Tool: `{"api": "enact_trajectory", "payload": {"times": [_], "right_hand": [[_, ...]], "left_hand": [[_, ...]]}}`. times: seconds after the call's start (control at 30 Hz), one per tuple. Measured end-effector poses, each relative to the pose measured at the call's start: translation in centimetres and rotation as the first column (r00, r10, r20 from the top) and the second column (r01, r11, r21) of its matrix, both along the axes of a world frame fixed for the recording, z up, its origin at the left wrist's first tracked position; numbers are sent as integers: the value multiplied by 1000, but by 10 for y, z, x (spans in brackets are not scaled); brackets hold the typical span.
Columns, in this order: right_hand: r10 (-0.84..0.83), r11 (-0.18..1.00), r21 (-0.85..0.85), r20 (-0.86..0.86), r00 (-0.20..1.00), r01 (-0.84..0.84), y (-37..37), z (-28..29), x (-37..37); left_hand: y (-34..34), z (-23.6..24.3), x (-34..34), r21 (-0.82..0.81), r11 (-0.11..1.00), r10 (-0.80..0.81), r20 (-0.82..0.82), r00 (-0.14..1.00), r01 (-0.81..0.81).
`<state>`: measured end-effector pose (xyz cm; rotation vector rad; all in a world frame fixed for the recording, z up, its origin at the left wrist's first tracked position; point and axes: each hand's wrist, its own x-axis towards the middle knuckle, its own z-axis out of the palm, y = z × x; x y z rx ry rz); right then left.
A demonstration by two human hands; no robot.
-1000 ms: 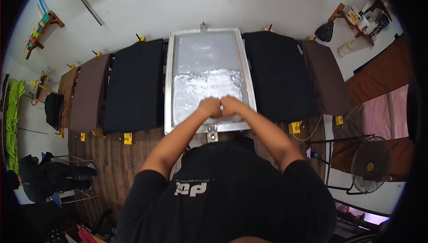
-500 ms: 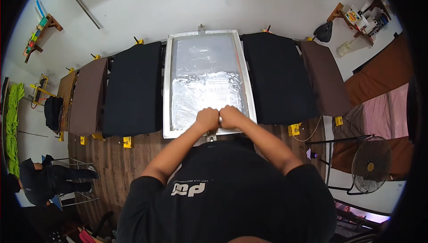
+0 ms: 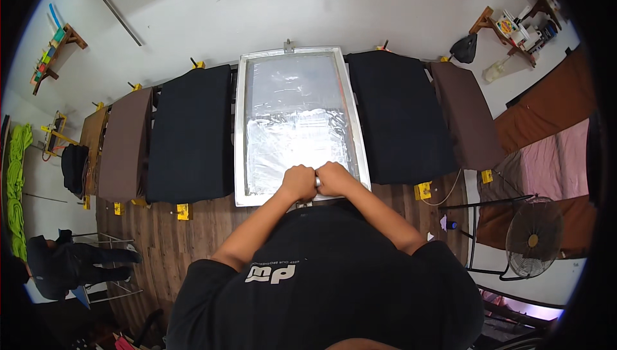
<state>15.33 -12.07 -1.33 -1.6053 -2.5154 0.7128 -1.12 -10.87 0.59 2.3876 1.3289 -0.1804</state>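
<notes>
While the head view looked straight down the work, the frame (image 3: 240, 131) lay directly ahead of both hands, between two black-covered boards (image 3: 189, 135), its long axis running away from the body toward the wall (image 3: 257, 3). Key relation: hands were together at the frame's near end, around its midline, with most of the mesh (image 3: 295, 81) stretching away beyond them. Far part of the mesh was grey; nearer part was bright, silvery and streaked. Left hand (image 3: 299, 183) sat just left of right hand (image 3: 332, 179), about level; neither was clearly nearer the frame. Pose: both forearms came in from below, angled inward to a V, backs of the hands up, knuckles forward. Grip looked narrow, fingers curled into fists, with a small shiny piece (image 3: 317, 182) showing between them. Palms were hidden, so couldn't tell whether that was part of something held or what either hand held. Bracket (image 3: 288, 47) stood at the frame's far end, yellow clamps (image 3: 184, 211) along the boards' near ends.
</notes>
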Motion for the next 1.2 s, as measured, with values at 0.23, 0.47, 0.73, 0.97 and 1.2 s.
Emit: {"api": "enact_trajectory", "payload": {"times": [0.23,0.47,0.73,0.97,1.2], "right_hand": [[-6,998,-56,-33,999,4,47,15,13],[-63,982,167,-133,989,85,8,-23,-4],[43,988,-144,-46,998,-49,21,14,8],[-42,994,100,-77,996,50,70,7,2],[39,992,-116,-16,999,-41,3,8,-2]], "left_hand": [[44,22,9,-35,998,61,18,998,-60],[6,-29,-5,241,966,26,267,963,-93],[18,17,1,-103,991,92,11,996,-91],[70,-1,6,69,992,108,12,994,-109],[7,-1,-5,-101,995,8,-25,1000,-10]]}}
